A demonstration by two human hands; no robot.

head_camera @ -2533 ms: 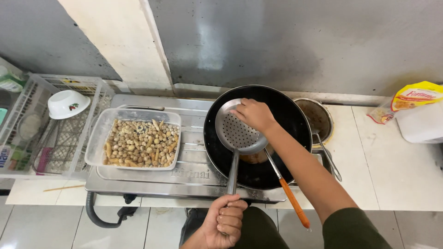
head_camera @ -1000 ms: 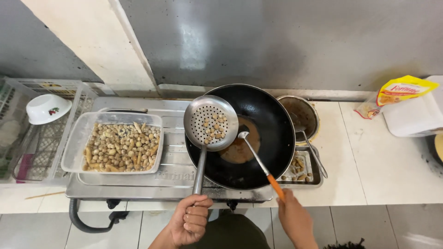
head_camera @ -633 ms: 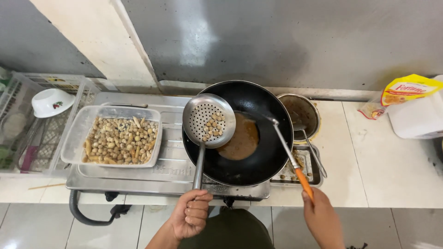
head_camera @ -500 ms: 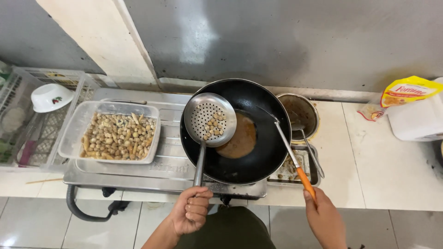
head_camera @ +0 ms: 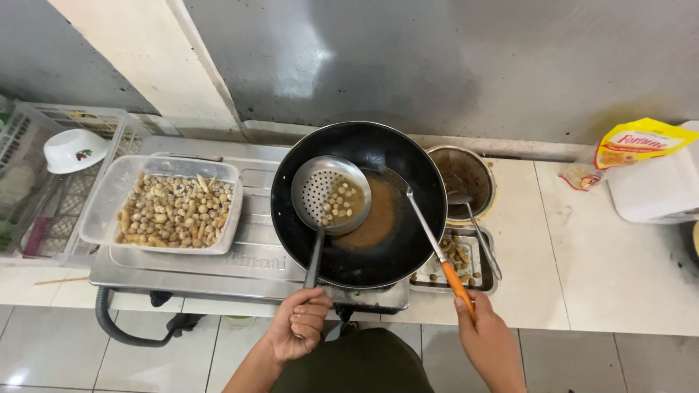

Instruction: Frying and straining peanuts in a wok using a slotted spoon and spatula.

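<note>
The left hand [head_camera: 298, 331] is clenched on the handle of the skimmer [head_camera: 331, 194], whose perforated bowl hangs over the 9 o'clock half of the wok [head_camera: 359, 204]. The right hand [head_camera: 486, 338] grips the orange handle of a ladle [head_camera: 437, 247] reaching into the oil [head_camera: 375, 222] at centre. Risk: a tilted skimmer would likely drop pieces and splash hot oil. The fried balls [head_camera: 337, 204] are small, round, pale brown. At 9 o'clock on the desk [head_camera: 619, 276], a tray [head_camera: 102, 211] holds more.
</note>
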